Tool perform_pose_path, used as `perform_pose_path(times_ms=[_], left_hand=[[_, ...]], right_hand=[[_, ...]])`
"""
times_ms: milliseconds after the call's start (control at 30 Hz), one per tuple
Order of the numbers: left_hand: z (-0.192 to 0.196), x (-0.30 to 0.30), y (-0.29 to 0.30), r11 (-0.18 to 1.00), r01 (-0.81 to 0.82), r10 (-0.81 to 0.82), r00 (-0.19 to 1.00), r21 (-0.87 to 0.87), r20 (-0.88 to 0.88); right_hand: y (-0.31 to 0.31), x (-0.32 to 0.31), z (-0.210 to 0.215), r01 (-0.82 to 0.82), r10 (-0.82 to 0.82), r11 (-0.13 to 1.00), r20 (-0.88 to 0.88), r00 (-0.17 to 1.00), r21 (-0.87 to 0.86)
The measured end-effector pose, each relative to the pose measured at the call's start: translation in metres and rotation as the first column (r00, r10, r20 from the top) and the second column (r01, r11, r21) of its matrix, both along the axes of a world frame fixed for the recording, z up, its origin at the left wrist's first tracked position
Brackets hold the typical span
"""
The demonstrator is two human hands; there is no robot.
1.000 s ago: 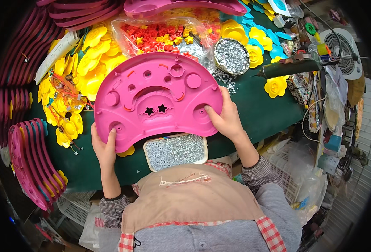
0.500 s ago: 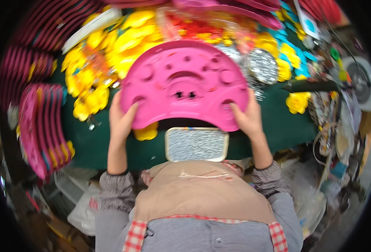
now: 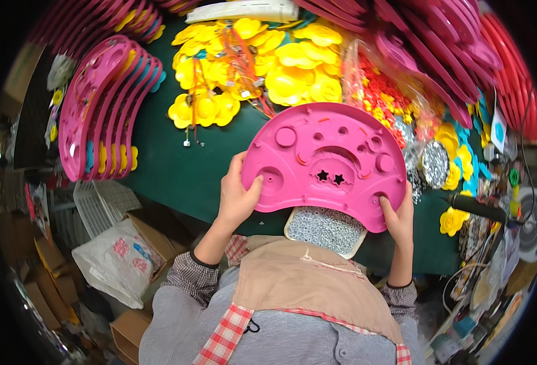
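Both my hands hold a curved pink plastic shell [image 3: 293,176] over the table, its recessed, ribbed side facing up. Two star-shaped holes go through its middle, and short red-orange bits lie along some ribs. My left hand [image 3: 239,193] grips the left end, thumb at the edge of a round recess. At the right end, my right hand [image 3: 399,213] has its thumb in another round recess; its other fingers are mostly hidden beneath. Partly under the shell, close to my apron, sits a shallow tray [image 3: 289,227] of small silvery metal parts.
Yellow flower-shaped pieces [image 3: 293,79] with wired parts lie at the back. Pink shells [image 3: 77,115] stand in a row at left; more [image 3: 426,48] are piled back right. Near a round container of silvery parts [image 3: 436,164], a dark-handled tool [image 3: 478,208] juts in from the right.
The view has swung, and the table's things have shifted in the picture. The shell appears farther right and lower, tilted down to the right. Both hands keep hold of its ends.
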State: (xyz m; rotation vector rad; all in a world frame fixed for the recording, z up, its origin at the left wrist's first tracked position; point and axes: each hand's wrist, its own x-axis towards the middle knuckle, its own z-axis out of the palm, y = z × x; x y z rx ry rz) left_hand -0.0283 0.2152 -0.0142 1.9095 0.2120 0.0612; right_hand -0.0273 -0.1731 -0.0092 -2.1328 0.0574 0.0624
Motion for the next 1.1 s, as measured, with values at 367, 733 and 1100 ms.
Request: perform_pose_path(times_ms=[367,733,1100], left_hand=[[-0.003,0.0,0.023,0.996,0.074,-0.074,0.997,0.058,-0.002],[-0.065,0.014,0.055,0.989,0.142,-0.146,0.973,0.039,0.18],[-0.002,0.02,-0.04,0.928,0.368,-0.372,0.918,0.052,0.138]], right_hand=[[0.01,-0.002,-0.003,-0.02,0.021,0.997,-0.013,1.0,0.08],[0.012,0.019,-0.013,-0.047,0.051,0.997,0.088,0.995,-0.055],[0.004,0.008,-0.05,-0.038,0.038,0.999,0.141,0.989,-0.003]])
